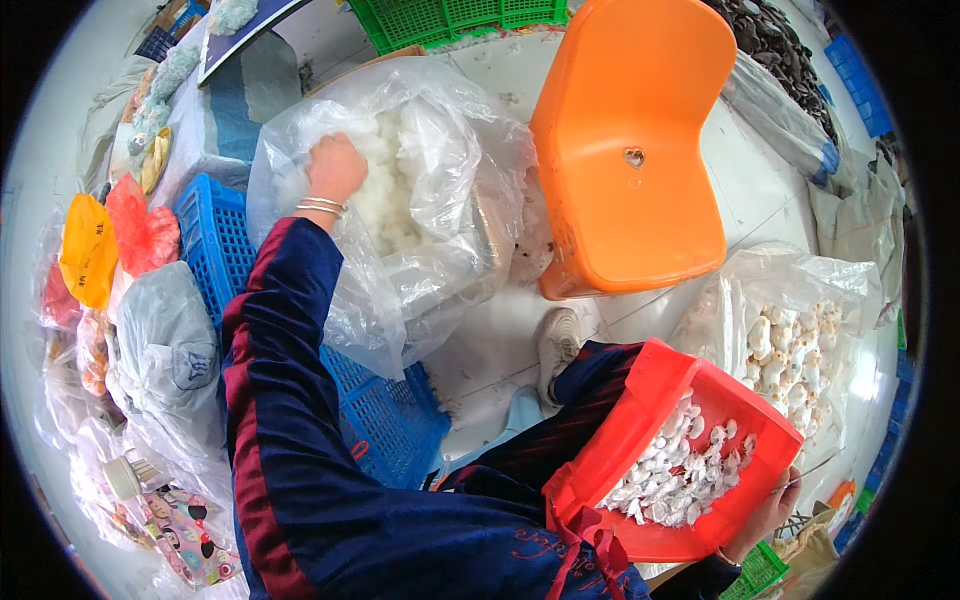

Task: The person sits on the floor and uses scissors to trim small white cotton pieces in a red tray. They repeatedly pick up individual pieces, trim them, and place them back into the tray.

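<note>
My left hand point(338, 168) is inside the mouth of a large clear plastic bag point(455, 110), beside its white fluffy stuffing point(388, 195). Its fingers are curled closed, and what they grip, if anything, is hidden. Two bangles circle that wrist. At the lower right my right hand point(768, 515) holds the outer side of a red plastic bin point(660, 385), which rests tilted against my lap. Many small white pieces point(680, 470) lie heaped in the bin. A red cloth strip point(590, 540) hangs at its near corner.
An orange plastic chair point(640, 190) stands ahead. Blue crates point(385, 420) sit below and left of the stuffing bag. At right, a clear bag holds white rounded parts with brown spots point(800, 350). Tied plastic bags point(170, 350) crowd the left, and a green crate point(450, 20) is at the far edge.
</note>
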Tool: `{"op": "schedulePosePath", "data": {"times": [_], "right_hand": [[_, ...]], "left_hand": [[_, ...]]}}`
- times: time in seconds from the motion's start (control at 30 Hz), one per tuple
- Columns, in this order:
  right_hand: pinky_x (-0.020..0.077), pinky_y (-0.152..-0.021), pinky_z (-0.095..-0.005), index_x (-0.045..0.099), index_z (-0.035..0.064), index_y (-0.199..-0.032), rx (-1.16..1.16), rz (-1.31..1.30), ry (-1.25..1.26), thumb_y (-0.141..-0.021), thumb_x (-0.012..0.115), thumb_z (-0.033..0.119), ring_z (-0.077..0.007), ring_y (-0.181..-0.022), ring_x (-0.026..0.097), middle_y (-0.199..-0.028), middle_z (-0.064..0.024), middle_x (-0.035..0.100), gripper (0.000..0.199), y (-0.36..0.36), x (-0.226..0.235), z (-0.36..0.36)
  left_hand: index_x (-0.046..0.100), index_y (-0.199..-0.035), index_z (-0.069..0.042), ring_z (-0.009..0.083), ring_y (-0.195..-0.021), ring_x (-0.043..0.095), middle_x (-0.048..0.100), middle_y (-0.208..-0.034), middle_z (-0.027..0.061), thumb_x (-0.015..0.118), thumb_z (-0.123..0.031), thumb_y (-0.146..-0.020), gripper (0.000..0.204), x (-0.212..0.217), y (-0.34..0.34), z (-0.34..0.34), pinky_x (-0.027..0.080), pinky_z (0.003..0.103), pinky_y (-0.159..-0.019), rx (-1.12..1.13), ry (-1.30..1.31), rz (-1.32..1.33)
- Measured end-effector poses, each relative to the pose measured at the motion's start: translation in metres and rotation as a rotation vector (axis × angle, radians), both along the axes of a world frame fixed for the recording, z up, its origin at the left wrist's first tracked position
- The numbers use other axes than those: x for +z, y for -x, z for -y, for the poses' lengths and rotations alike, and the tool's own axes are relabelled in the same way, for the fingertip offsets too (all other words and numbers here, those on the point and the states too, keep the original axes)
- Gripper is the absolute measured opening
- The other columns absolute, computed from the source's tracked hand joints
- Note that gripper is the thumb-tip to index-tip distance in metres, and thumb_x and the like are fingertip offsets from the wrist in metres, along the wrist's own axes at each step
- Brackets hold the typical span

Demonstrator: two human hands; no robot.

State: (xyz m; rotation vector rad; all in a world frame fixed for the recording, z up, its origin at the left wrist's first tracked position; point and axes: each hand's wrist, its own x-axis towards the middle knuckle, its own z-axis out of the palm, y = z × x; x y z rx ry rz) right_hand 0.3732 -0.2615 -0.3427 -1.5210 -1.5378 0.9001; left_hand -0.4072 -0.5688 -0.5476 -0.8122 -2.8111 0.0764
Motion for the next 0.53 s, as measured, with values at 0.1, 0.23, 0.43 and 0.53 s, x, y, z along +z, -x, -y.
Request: {"op": "schedulePosePath", "data": {"times": [0.1, 0.23, 0.43, 0.53], "right_hand": [[0.0516, -0.077, -0.0257, 0.058, 0.0029, -0.114, 0.019, 0.008, -0.011, -0.107, 0.059, 0.027, -0.0099, -0.087, 0.059, -0.099, -0.0031, 0.065, 0.025, -0.006, -0.001, -0.005], [0.0517, -0.077, -0.0256, 0.058, 0.003, -0.114, 0.021, -0.03, 0.004, -0.107, 0.059, 0.027, -0.01, -0.087, 0.06, -0.099, -0.0032, 0.065, 0.025, 0.007, 0.0, -0.003], [0.0518, -0.077, -0.026, 0.058, 0.003, -0.113, 0.068, 0.019, 0.007, -0.107, 0.059, 0.026, -0.0099, -0.087, 0.059, -0.099, -0.0034, 0.065, 0.024, 0.004, 0.001, -0.004], [0.0518, -0.078, -0.0269, 0.058, 0.0031, -0.113, 0.054, 0.033, -0.005, -0.105, 0.063, 0.028, -0.011, -0.088, 0.059, -0.1, -0.0038, 0.064, 0.026, -0.002, -0.005, -0.01]], "left_hand": [[0.072, -0.099, 0.001, 0.0442, -0.093, 0.072, 0.073, -0.103, 0.0274, 0.061, -0.024, -0.085, 0.03, 0.058, 0.03, 0.001, 0.056, 0.051, -0.087, 0.132, -0.08, 0.067], [0.07, -0.103, -0.002, 0.0392, -0.084, 0.072, 0.074, -0.096, 0.0196, 0.06, -0.026, -0.089, 0.03, 0.066, 0.091, 0.028, 0.057, 0.049, -0.084, 0.277, -0.451, 0.272], [0.064, -0.113, -0.008, 0.0305, -0.095, 0.062, 0.068, -0.105, 0.0118, 0.064, -0.042, -0.094, 0.039, 0.063, 0.103, 0.008, 0.05, 0.053, -0.09, 0.274, -0.871, 0.562], [0.057, -0.137, -0.011, 0.0314, -0.129, 0.049, 0.06, -0.133, 0.019, 0.064, -0.049, -0.093, 0.059, 0.043, 0.118, -0.008, 0.04, 0.05, -0.109, -0.01, -0.224, 0.257]]}}
